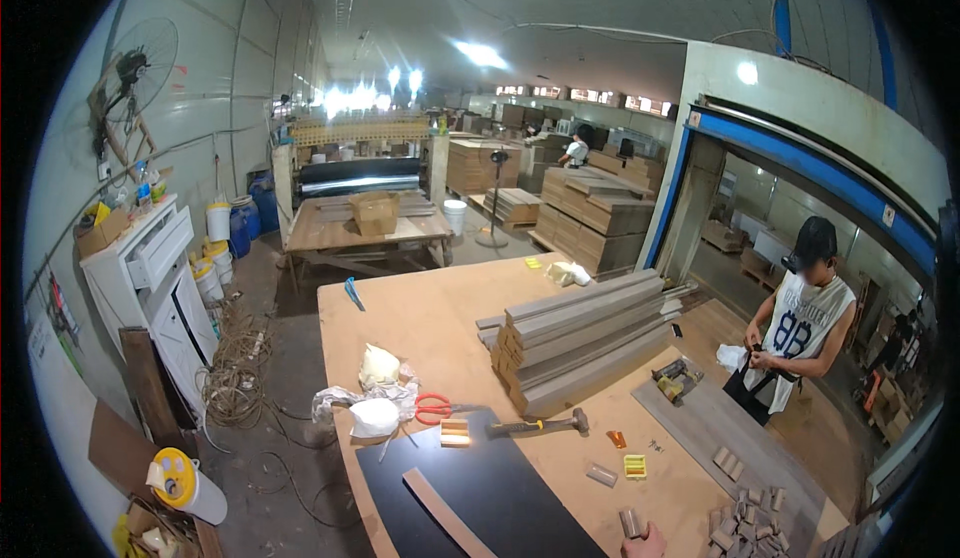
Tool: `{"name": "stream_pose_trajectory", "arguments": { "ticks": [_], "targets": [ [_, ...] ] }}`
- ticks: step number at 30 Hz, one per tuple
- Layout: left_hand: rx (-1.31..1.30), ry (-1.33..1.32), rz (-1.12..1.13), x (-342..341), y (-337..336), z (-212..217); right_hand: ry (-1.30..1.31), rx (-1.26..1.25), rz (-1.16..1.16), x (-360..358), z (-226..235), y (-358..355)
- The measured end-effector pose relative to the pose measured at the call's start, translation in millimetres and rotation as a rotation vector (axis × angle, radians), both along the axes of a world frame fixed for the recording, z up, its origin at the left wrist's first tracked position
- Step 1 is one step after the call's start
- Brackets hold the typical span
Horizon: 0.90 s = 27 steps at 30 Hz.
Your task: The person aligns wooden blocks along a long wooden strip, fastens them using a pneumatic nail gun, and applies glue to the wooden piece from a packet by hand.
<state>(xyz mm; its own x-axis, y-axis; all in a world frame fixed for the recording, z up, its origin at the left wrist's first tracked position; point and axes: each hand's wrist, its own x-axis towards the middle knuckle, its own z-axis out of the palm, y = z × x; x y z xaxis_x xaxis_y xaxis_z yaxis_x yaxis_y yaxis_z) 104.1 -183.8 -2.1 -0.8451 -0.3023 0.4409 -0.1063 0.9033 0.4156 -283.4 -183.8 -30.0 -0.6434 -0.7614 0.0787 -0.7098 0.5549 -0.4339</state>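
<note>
At the lower edge, right of centre, my right hand (646, 543) shows only in part, its fingers closed on a small grey wood-look block (629, 523). My left hand is out of view. A similar block (602, 474) lies just beyond, beside a yellow case (635, 467) and an orange piece (616, 439). To the right is a heap of short blocks (750, 526). On the left, a black panel (470, 488) carries a curved strip (440, 508). A hammer (540, 424) and red-handled scissors (435, 409) lie near its far edge.
Stacked long grey profiles (590, 333) cover the table's (420, 308) far right. A grey board (715, 423) bears a power tool (678, 380). A person in a cap (800, 328) stands right of the table. White bags (375, 413) sit at the left edge; cables (240, 368) litter the floor.
</note>
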Motion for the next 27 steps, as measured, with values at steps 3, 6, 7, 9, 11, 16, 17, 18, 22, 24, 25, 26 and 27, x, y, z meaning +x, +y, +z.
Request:
{"name": "stream_pose_trajectory", "arguments": {
  "ticks": [3, 6, 7, 9, 11, 16, 17, 18, 22, 24, 25, 26, 27],
  "targets": [
    [0.017, 0.017, 0.022, 8, 6, -5, -0.066, 0.125, 0.029, 44, 50, 1],
    [-0.017, 0.025, 0.015, 2, 3, 2, -0.087, 0.048, 0.008, 39, 37, 8],
    [-0.004, 0.023, 0.009, 3, 4, 2, -0.054, -0.034, 0.039, 43, 33, 5],
    [0.002, 0.019, 0.014, 4, 7, 3, -0.086, 0.010, 0.020, 41, 31, 2],
    [0.010, 0.023, 0.011, 5, 8, 1, -0.119, 0.057, 0.004, 48, 33, -5],
    [0.004, 0.037, 0.026, 10, 12, -2, -0.101, 0.017, -0.048, 56, 13, -8],
    [0.007, 0.034, 0.020, 9, 12, -3, -0.100, 0.014, -0.055, 51, -2, -7],
    [0.001, 0.037, -0.017, 2, 7, 1, -0.205, -0.076, -0.059, 24, -42, -2],
    [-0.026, 0.031, 0.010, 11, 10, -3, -0.634, -0.210, 0.018, 75, -12, 31],
    [-0.034, -0.020, -0.008, 11, 7, 1, -0.598, -0.257, 0.015, 103, 8, 66],
    [-0.056, 0.067, -0.006, 9, 7, 6, -0.564, -0.310, 0.013, 109, 13, 84],
    [-0.047, 0.084, 0.012, 7, 7, 4, -0.460, -0.346, 0.071, 116, 11, 102],
    [-0.038, 0.100, 0.032, 6, 6, 2, -0.459, -0.345, 0.060, 120, 10, 119]
  ]
}}
